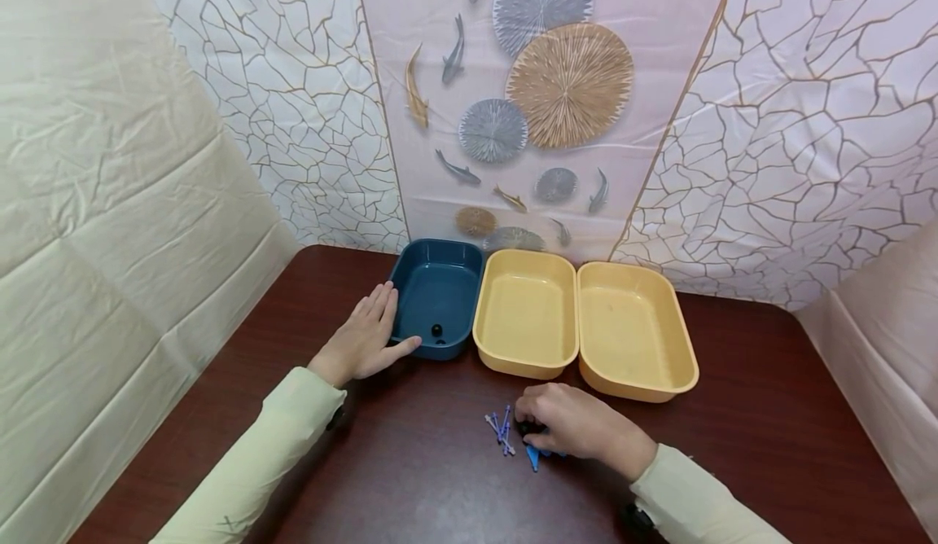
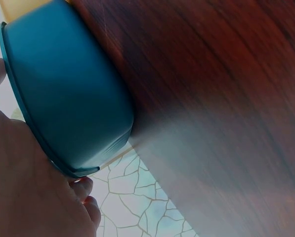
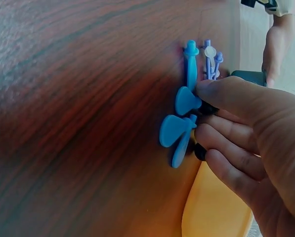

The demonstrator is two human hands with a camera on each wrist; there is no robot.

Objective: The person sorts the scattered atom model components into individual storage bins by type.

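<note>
My left hand point(image 1: 366, 334) rests on the left rim of a dark blue bin point(image 1: 438, 283), fingers straight and thumb over the near edge. Inside this bin, close to its front wall, lies a small black ball point(image 1: 436, 330). On the table my right hand point(image 1: 575, 420) pinches a black ball point(image 3: 209, 108) between thumb and curled fingers, which partly hide it. Another black piece point(image 3: 200, 152) shows by the lower fingers. Right beside the fingertips lie several blue paddle-shaped pieces point(image 3: 173, 131). A small bunch of purple sticks point(image 1: 501, 432) lies just left of that hand.
Two yellow bins stand to the right of the blue one: a middle bin point(image 1: 526, 308) and a right bin point(image 1: 633, 324). All three line the back of the dark wooden table point(image 1: 425, 462), with a patterned cloth point(image 1: 454, 161) hanging behind them.
</note>
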